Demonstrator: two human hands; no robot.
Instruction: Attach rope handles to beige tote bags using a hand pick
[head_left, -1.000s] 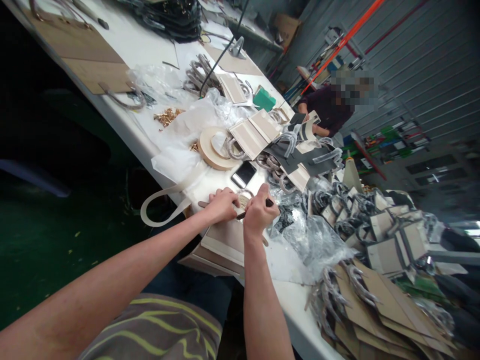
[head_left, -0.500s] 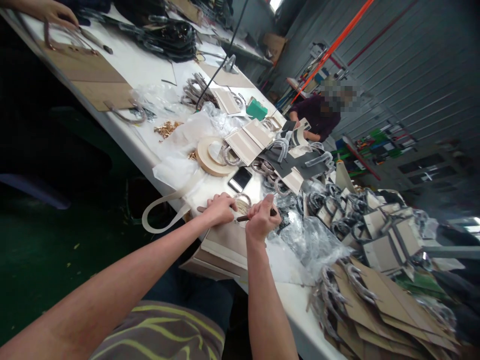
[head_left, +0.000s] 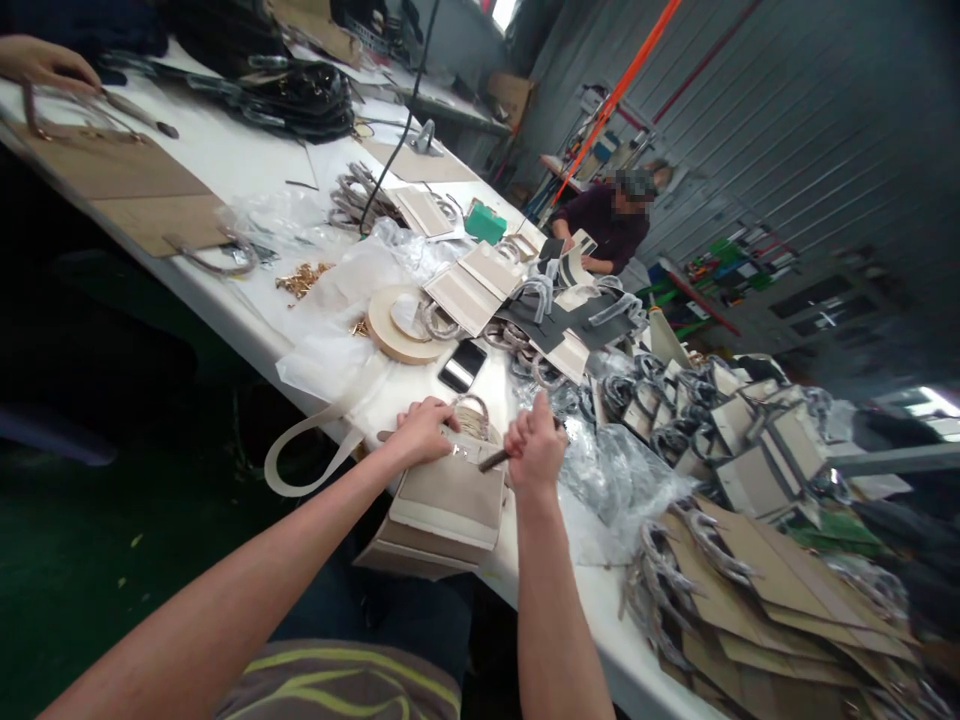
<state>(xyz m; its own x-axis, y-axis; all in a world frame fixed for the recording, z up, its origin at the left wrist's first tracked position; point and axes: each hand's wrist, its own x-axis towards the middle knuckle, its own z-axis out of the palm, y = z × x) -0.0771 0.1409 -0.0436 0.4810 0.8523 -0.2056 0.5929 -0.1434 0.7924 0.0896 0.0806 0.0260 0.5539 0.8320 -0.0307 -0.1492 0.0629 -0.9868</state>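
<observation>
A folded beige bag panel (head_left: 450, 500) lies at the table's front edge, partly overhanging my lap. My left hand (head_left: 426, 430) is closed over its upper left edge, fingers curled beside small shiny metal fittings (head_left: 459, 451). A short brown end (head_left: 384, 436) pokes out left of that hand; what it belongs to is hidden. My right hand (head_left: 536, 447) is wrapped round a dark stick-like tool (head_left: 493, 460), its near end pointing left above the panel. The thumb points up. Behind the panel lies a looped bag handle (head_left: 474, 405).
Beyond my hands lie a phone (head_left: 463, 366), a tape roll (head_left: 405, 335) and gold fittings (head_left: 302, 283). Clear plastic (head_left: 622, 480) and stacked bag panels (head_left: 795, 610) are on the right. A co-worker (head_left: 600, 225) sits across; another person's hand (head_left: 49, 65) is at upper left.
My right hand has moved right with the tool, away from my left hand, uncovering the metal fittings. My left hand's fingers have loosened somewhat. The camera view has shifted.
</observation>
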